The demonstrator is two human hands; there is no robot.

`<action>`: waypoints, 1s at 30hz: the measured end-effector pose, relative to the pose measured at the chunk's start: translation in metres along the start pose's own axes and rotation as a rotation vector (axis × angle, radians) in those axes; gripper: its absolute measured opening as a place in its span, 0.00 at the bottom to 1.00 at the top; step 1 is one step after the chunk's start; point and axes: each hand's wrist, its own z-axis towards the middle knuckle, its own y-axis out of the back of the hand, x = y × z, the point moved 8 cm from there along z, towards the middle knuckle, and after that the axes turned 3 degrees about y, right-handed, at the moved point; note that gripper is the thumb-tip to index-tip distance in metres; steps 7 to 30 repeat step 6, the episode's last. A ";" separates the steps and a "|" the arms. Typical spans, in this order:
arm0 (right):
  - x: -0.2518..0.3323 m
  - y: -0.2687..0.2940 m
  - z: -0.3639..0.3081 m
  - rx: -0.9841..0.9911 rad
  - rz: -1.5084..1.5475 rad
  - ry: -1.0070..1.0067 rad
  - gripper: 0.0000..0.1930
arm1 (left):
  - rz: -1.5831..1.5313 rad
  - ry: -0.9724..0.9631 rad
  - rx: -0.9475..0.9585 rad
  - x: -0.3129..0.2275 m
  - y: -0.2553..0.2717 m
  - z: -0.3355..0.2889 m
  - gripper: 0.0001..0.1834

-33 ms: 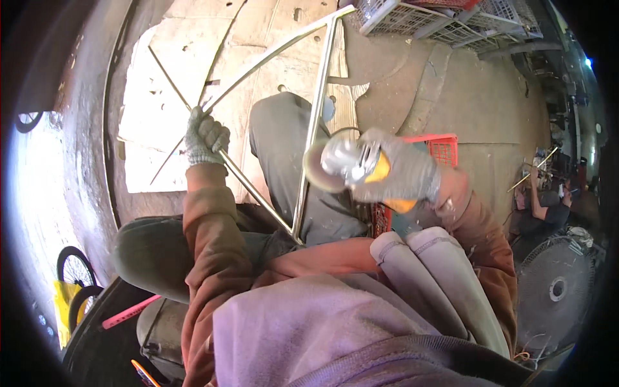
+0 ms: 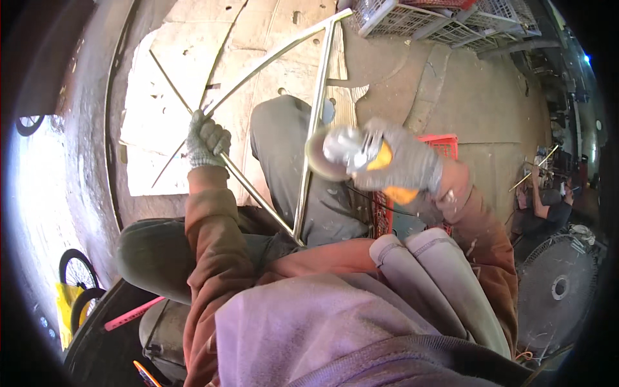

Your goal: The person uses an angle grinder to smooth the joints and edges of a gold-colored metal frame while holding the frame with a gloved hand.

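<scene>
A bare metal bicycle frame [image 2: 314,122] lies across my legs, its joined end near my lap and its long tube slanting away to the far side. My gloved left hand [image 2: 207,138] is closed around the frame at the left junction, where thin stays branch off. In my gloved right hand [image 2: 406,161] is an angle grinder [image 2: 353,149] with a silver head and yellow body, blurred. Its round disc [image 2: 317,155] meets or nearly meets the middle tube; actual contact is hard to tell. The glove hides much of the grinder's body.
Flattened cardboard [image 2: 167,109] covers the floor ahead. A red plastic crate [image 2: 441,146] stands beyond my right hand, and grey crates [image 2: 445,27] stand at the far right. A large fan [image 2: 560,287] is at right, near another person [image 2: 545,203]. Bicycle wheels [image 2: 77,267] are at left.
The grinder and my right hand have shifted slightly away from me along the middle tube. My left hand keeps its grip on the frame.
</scene>
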 end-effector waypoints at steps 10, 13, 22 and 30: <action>0.010 0.062 0.038 -0.141 0.174 0.000 0.30 | -0.002 0.000 0.036 0.001 -0.008 0.006 0.15; 0.010 0.062 0.038 -0.141 0.174 0.000 0.30 | -0.002 0.000 0.036 0.001 -0.008 0.006 0.15; 0.010 0.062 0.038 -0.141 0.174 0.000 0.30 | -0.002 0.000 0.036 0.001 -0.008 0.006 0.15; 0.010 0.062 0.038 -0.141 0.174 0.000 0.30 | -0.002 0.000 0.036 0.001 -0.008 0.006 0.15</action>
